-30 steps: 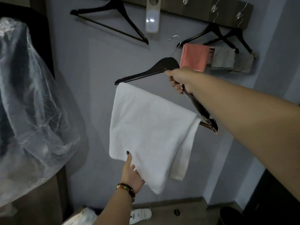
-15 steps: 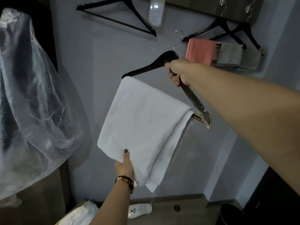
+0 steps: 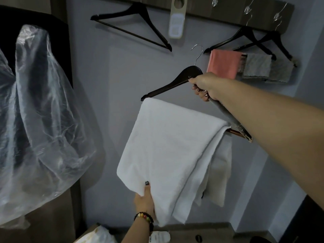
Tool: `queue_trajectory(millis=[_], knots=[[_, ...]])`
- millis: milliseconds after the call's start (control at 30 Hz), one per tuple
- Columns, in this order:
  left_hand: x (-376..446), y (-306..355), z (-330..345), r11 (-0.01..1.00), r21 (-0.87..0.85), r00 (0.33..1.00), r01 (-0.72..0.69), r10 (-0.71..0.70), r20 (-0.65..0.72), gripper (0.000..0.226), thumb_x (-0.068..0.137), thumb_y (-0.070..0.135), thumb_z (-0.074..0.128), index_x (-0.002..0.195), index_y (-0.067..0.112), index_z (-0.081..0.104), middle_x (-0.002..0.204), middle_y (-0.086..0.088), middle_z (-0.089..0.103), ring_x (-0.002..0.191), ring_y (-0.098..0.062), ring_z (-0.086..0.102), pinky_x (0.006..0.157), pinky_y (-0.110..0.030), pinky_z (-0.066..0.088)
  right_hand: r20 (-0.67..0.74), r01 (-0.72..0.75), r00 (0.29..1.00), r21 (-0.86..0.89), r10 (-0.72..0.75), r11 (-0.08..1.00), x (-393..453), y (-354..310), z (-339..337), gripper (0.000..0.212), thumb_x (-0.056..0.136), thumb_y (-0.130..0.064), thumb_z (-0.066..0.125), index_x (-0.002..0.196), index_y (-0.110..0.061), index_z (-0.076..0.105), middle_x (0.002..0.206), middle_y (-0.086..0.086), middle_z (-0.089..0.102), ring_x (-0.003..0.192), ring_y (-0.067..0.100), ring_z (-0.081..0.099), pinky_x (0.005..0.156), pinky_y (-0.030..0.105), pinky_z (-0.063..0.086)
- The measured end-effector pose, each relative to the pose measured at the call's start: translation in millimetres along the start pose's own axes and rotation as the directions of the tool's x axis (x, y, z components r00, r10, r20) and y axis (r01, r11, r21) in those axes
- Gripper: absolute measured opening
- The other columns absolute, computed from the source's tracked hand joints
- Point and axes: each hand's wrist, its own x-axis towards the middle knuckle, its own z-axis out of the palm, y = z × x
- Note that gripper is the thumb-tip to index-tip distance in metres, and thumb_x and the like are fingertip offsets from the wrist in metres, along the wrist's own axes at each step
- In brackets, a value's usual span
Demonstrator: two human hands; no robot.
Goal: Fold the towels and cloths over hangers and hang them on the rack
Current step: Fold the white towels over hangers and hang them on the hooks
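Moved: hanger (image 3: 177, 81) is now higher in the frame, nearer the rack (image 3: 228, 9).
Hands: right hand (image 3: 204, 85) grips the hanger; left hand (image 3: 144, 199) pinches the white towel (image 3: 168, 155).
Risk: the tilted bar may let the towel slide off.

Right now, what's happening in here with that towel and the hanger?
A person is getting a white towel ready to hang. The right hand grips a dark wooden hanger near its neck, holding it up in front of the wall. The towel is folded over the hanger's bar, and the left hand holds its lower edge. The hanger is not yet on the rack, where a pink cloth and grey cloths already hang.
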Motion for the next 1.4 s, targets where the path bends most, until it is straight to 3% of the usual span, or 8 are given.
queue_trajectory(millis=[333,433,600,767,900,1000,1267,1400], knots=[[23.0,-1.2,25.6,0.991,0.109,0.991,0.076,-0.087,0.106,0.047,0.085,0.045,0.068,0.110,0.007,0.058,0.106,-0.007,0.063,0.097,-0.028,0.063,0.088,-0.037,0.049,-0.099,0.153,0.985,0.084,-0.144,0.985,11.3,1.1,-12.7,0.037,0.097,-0.040,0.048,0.069,-0.017,0.043,0.056,-0.001,0.034,0.029,0.006,0.022,0.033,0.012,0.018],[73.4,11.0,16.7,0.975,0.215,0.995,0.057,-0.072,0.065,0.092,0.057,0.067,0.078,0.114,-0.001,0.054,0.109,-0.014,0.065,0.091,-0.030,0.065,0.087,-0.039,0.052,-0.146,0.196,0.972,0.062,-0.185,0.979,18.2,-0.6,-22.2,0.035,0.094,-0.042,0.052,0.071,-0.016,0.047,0.055,-0.001,0.037,0.031,0.008,0.025,0.033,0.015,0.019],[70.8,127.6,25.3,0.899,0.384,0.975,-0.213,0.223,0.019,0.074,0.087,0.025,0.070,0.143,-0.004,0.031,0.145,-0.019,0.043,0.130,-0.037,0.044,0.112,-0.046,0.034,-0.155,0.287,0.946,-0.006,-0.285,0.958,21.5,1.2,-27.3,0.036,0.091,-0.044,0.057,0.074,-0.012,0.053,0.056,0.002,0.042,0.038,0.012,0.028,0.039,0.019,0.022],[64.0,209.4,60.6,0.615,0.504,0.784,-0.607,0.567,0.253,0.078,0.090,0.030,0.064,0.150,0.005,0.021,0.153,-0.012,0.031,0.138,-0.030,0.035,0.115,-0.042,0.030,-0.173,0.352,0.919,-0.049,-0.355,0.935,30.4,10.1,-21.9,0.036,0.086,-0.043,0.065,0.073,-0.009,0.059,0.058,0.004,0.050,0.048,0.017,0.040,0.044,0.025,0.029],[47.0,258.8,99.2,0.098,0.525,0.423,-0.845,0.723,0.547,0.071,0.096,0.035,0.053,0.151,0.008,0.016,0.157,-0.009,0.022,0.143,-0.024,0.024,0.117,-0.035,0.022,-0.201,0.385,0.901,-0.035,-0.384,0.922,47.6,27.1,-27.2,0.037,0.082,-0.042,0.069,0.078,-0.006,0.064,0.066,0.010,0.055,0.057,0.023,0.046,0.045,0.026,0.035],[49.1,280.8,130.3,-0.147,0.479,0.266,-0.866,0.675,0.688,0.067,0.098,0.038,0.047,0.150,0.006,0.020,0.152,-0.011,0.030,0.139,-0.027,0.030,0.115,-0.040,0.026,-0.229,0.396,0.894,0.004,-0.385,0.918,61.3,38.9,-39.4,0.043,0.083,-0.043,0.069,0.089,-0.001,0.065,0.073,0.014,0.059,0.059,0.023,0.048,0.044,0.025,0.038],[76.3,318.0,246.2,-0.481,0.404,0.089,-0.778,0.553,0.829,0.055,0.094,0.056,0.039,0.133,0.018,0.044,0.117,-0.003,0.057,0.105,-0.026,0.056,0.084,-0.039,0.045,-0.267,0.440,0.867,0.012,-0.421,0.898,110.5,43.8,-102.1,0.042,0.085,-0.046,0.068,0.075,-0.005,0.065,0.053,0.004,0.054,0.040,0.012,0.046,0.041,0.021,0.039],[80.0,323.2,318.4,-0.419,0.464,0.165,-0.781,0.578,0.799,0.039,0.097,0.053,0.035,0.098,0.016,0.048,0.072,0.003,0.055,0.069,-0.026,0.057,0.054,-0.031,0.037,-0.229,0.498,0.835,-0.073,-0.501,0.864,144.0,31.8,-139.9,0.040,0.085,-0.044,0.068,0.068,-0.008,0.061,0.049,0.003,0.055,0.036,0.012,0.047,0.039,0.020,0.037]])
